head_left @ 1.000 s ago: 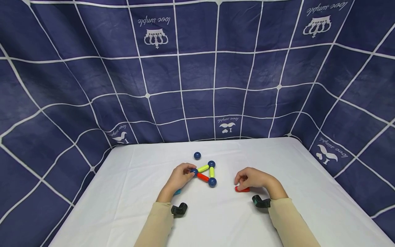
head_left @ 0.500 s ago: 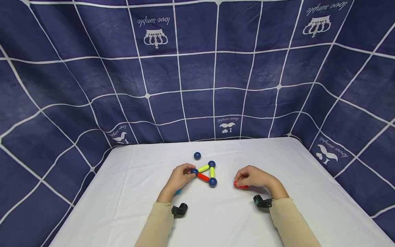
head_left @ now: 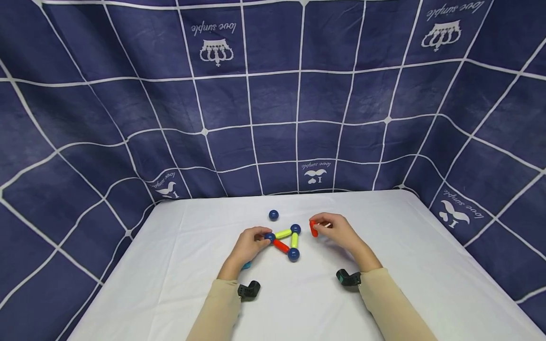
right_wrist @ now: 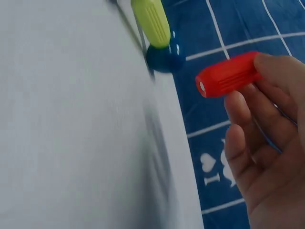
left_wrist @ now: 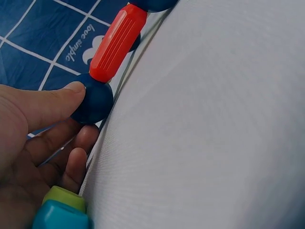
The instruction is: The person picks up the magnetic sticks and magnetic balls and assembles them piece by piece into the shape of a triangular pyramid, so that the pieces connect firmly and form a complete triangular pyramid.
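Head view: the navy grid-pattern cloth backdrop (head_left: 273,94) bears white crowns and the words "love simple", printed upside down. On the white table (head_left: 192,293), near its middle, lies a flat triangle of rods and dark blue balls (head_left: 285,240). The left hand (head_left: 249,245) pinches the triangle's left corner ball (head_left: 269,236). The right hand (head_left: 337,232) holds a loose red ribbed plastic rod (head_left: 313,228), just beside the triangle's far ball. A single dark blue ball (head_left: 273,215) sits toward the far edge.

Left wrist view: thumb and curled fingers (left_wrist: 76,157) grip the corner ball (left_wrist: 94,102), joined to a red rod; a teal-and-green piece is tucked in the palm.

Right wrist view: fingertips pinch the red rod (right_wrist: 228,75), apart from the yellow-green rod (right_wrist: 151,21).
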The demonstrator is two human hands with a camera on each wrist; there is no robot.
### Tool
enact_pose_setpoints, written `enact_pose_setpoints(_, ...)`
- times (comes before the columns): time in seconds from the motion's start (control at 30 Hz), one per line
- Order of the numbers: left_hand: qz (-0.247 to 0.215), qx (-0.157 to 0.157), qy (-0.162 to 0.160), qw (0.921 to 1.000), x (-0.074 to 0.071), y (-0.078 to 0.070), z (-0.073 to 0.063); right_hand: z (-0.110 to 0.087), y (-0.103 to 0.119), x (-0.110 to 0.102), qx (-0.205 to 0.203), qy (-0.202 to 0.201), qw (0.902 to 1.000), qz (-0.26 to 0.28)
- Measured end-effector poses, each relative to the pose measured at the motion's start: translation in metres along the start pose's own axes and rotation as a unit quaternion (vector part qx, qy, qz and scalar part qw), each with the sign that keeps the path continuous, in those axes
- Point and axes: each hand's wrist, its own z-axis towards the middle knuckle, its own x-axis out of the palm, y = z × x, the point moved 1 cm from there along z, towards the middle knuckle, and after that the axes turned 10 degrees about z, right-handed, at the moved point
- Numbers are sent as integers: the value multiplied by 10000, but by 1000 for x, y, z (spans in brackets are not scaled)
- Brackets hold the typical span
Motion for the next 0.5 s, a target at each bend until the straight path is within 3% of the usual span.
enact_pose_setpoints(0.2, 33, 3, 33, 10000, 1, 0, 0, 15, 5, 19, -98, -640, 9977, 183)
enact_pose_setpoints(0.5, 49, 62, 10, 10000, 0, 1, 0, 29, 0, 38, 4, -795, 9956, 489)
